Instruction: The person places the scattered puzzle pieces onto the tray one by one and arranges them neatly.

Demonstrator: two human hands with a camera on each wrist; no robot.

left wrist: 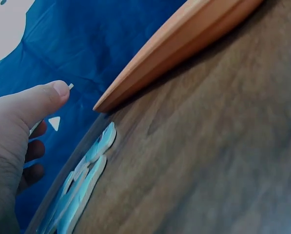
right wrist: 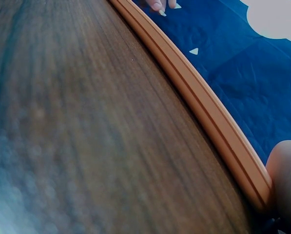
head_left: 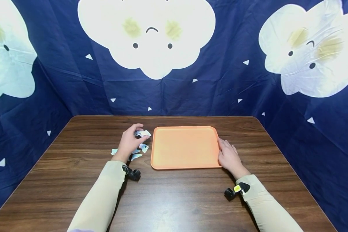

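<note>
My left hand [head_left: 129, 141] is over the table, left of the orange tray [head_left: 185, 147]. Between thumb and fingers it pinches a flat, irregular puzzle piece [head_left: 145, 133], white and light blue, raised above the others. In the left wrist view the thumb covers most of that piece. Beneath and beside the hand lie several more light-blue puzzle pieces [head_left: 143, 148], close together; the wrist hides part of them. My right hand [head_left: 229, 157] rests against the tray's right rim, its fingers extended along the edge. The tray lies flat, its long side toward me.
The brown wooden table [head_left: 174, 199] reaches back to a dark blue curtain [head_left: 174, 96] with white clouds and small triangles. More curtain hangs along both sides. A black wrist camera [head_left: 133, 175] sits on the left sleeve and another wrist camera [head_left: 230, 194] on the right.
</note>
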